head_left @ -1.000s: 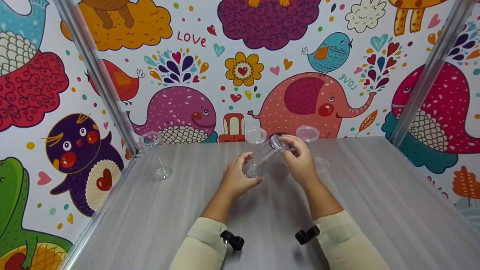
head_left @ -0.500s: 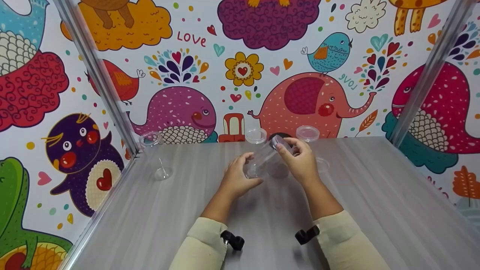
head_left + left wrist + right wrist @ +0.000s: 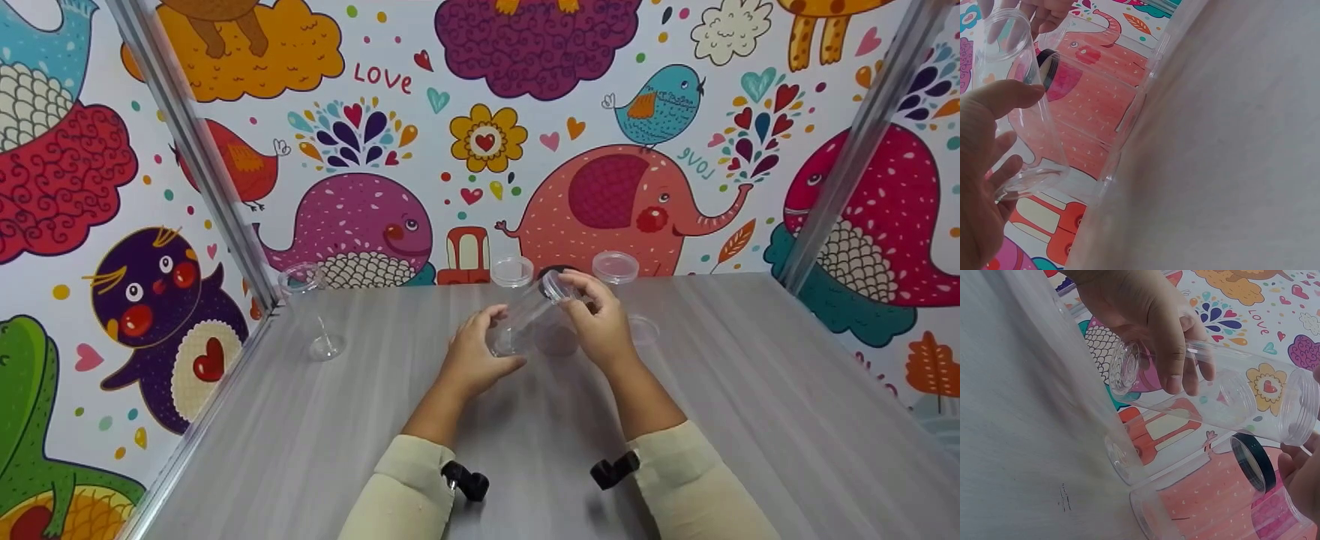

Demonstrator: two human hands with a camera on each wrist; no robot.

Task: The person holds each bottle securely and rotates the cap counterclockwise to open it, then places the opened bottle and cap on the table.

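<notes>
A clear plastic jar (image 3: 519, 322) is held tilted above the table, its top leaning to the right. My left hand (image 3: 474, 354) grips its lower body, thumb on the near side and fingers around the far side. My right hand (image 3: 604, 328) pinches the clear lid (image 3: 555, 286) at the jar's upper end between thumb and fingers. The left wrist view shows the jar's bare base (image 3: 1033, 181) below my left fingers. Behind the held jar stands another clear jar with a black lid (image 3: 1253, 462), partly hidden in the head view.
Two more clear jars with clear tops, a middle one (image 3: 512, 271) and a right one (image 3: 616, 268), stand along the table's back edge. Another clear jar (image 3: 326, 346) is at the left. Patterned panels with metal posts (image 3: 855, 150) enclose the grey table (image 3: 720, 390).
My right thumb and fingers moved forward over the lid half a second ago, then came back to the lid's side. My left hand and the jar stayed nearly still.
</notes>
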